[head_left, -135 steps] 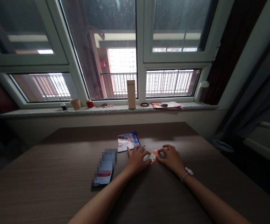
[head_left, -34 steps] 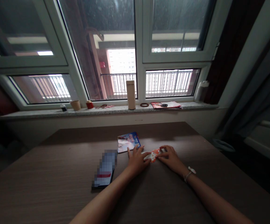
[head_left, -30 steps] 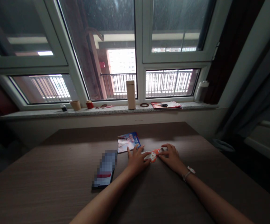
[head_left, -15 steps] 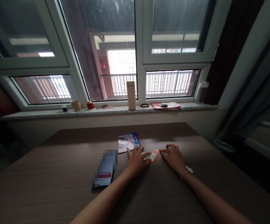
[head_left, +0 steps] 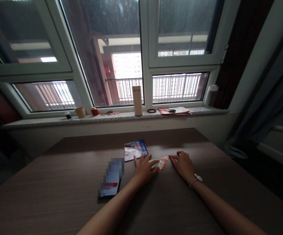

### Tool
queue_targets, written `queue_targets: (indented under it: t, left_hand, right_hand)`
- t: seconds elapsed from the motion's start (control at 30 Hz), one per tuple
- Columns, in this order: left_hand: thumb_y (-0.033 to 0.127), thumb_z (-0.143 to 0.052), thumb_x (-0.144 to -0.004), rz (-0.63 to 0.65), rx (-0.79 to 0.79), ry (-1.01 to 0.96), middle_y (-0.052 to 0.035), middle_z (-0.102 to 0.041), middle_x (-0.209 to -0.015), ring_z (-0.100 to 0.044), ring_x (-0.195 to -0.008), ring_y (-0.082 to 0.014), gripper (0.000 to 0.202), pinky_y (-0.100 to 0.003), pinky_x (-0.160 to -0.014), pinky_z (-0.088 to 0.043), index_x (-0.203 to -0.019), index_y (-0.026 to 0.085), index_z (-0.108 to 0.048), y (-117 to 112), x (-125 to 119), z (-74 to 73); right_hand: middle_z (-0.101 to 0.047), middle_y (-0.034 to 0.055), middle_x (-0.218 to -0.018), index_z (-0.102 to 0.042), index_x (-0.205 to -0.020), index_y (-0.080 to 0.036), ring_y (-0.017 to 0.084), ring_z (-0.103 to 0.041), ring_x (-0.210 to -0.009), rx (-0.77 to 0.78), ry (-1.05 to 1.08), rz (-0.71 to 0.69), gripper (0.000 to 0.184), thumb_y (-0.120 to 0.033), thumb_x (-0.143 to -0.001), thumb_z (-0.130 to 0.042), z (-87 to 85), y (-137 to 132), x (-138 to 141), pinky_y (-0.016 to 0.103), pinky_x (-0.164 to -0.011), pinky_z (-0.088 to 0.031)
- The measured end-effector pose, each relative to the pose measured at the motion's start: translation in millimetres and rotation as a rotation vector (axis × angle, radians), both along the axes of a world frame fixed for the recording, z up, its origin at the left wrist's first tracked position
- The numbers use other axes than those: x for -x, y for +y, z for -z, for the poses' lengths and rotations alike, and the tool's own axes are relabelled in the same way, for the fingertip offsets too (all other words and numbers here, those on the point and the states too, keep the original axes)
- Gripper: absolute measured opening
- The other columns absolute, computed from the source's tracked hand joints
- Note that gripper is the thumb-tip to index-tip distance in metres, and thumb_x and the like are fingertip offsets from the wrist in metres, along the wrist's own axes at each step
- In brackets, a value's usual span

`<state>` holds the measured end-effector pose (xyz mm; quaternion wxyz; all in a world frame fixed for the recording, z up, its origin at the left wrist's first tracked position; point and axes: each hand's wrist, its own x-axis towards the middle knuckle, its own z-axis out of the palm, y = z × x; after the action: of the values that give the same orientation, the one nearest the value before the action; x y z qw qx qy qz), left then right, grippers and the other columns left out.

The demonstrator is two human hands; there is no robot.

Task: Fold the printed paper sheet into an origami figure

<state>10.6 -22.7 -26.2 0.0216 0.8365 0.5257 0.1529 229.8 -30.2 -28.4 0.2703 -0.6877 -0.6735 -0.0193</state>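
A small piece of folded paper point(head_left: 163, 163), orange-red with white patches, lies on the brown table point(head_left: 58, 182). My left hand point(head_left: 144, 168) rests over its left part, thumb and index finger holding it while the other fingers spread on the tabletop. At the paper's upper right corner, the thumb and index finger of my right hand point(head_left: 182, 164) are pinched together. Whether the corner is between those tips or only touching them is hard to see. Beyond my left fingers lies a blue and pink printed card or booklet point(head_left: 135, 149). A phone point(head_left: 112, 179), its screen blurred, lies beside my left forearm.
On the windowsill point(head_left: 121, 116) stand a beige flask point(head_left: 137, 101), a paper cup point(head_left: 80, 112), a red spool point(head_left: 94, 112) and a clear bottle point(head_left: 211, 96). A bead bracelet point(head_left: 151, 111) and scissors point(head_left: 172, 111) on red papers point(head_left: 182, 110) lie there too.
The paper's right corner and my right fingertips have shifted very slightly right. My left hand keeps its place on the paper; the view has moved a little.
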Motion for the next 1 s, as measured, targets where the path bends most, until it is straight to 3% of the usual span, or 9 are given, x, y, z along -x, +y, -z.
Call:
queue_targets:
  t: [0.33, 0.43, 0.77, 1.0]
  left_hand:
    - [0.052, -0.052, -0.089, 0.014, 0.018, 0.001, 0.0009, -0.041, -0.146, -0.025, -0.137, -0.0349, 0.037, -0.075, -0.103, 0.003, -0.126, 0.05, -0.054, -1.8, 1.4, -2.7]
    - [0.052, -0.053, -0.089, 0.018, 0.022, -0.001, 0.0009, -0.041, -0.146, -0.026, -0.136, -0.0353, 0.037, -0.075, -0.103, 0.003, -0.126, 0.05, -0.055, -1.7, 1.4, -3.4]
    - [0.052, -0.053, -0.089, 0.018, 0.027, 0.002, 0.0013, -0.043, -0.145, -0.027, -0.136, -0.0342, 0.036, -0.075, -0.104, 0.002, -0.125, 0.05, -0.055, -2.0, 1.7, -3.9]
    - [0.051, -0.053, -0.089, 0.021, 0.019, -0.004, 0.001, -0.044, -0.145, -0.028, -0.135, -0.0344, 0.037, -0.074, -0.104, 0.001, -0.126, 0.049, -0.055, -2.0, 1.6, -3.7]
  right_hand:
    - [-0.05, 0.0095, -0.126, -0.069, -0.112, -0.029, 0.028, -0.045, -0.119, -0.02, 0.044, -0.08, 0.03, -0.038, -0.088, -0.054, 4.5, 2.0, -2.1, 0.041, -0.098, -0.04]
    - [-0.053, 0.0088, -0.123, -0.073, -0.103, -0.028, 0.026, -0.046, -0.118, -0.034, 0.032, -0.136, 0.025, -0.035, -0.088, -0.054, 1.3, 0.0, -0.7, 0.04, -0.099, -0.039]
    - [-0.061, 0.0086, -0.106, -0.076, -0.085, -0.024, 0.025, -0.051, -0.108, -0.001, 0.0, -0.041, 0.026, -0.038, -0.087, -0.054, -4.8, 2.3, 6.7, 0.037, -0.092, -0.041]
    - [-0.062, 0.0075, -0.107, -0.076, -0.085, -0.026, 0.026, -0.051, -0.108, 0.021, 0.007, -0.043, 0.023, -0.043, -0.081, -0.061, -7.6, 2.2, 9.9, 0.037, -0.09, -0.041]
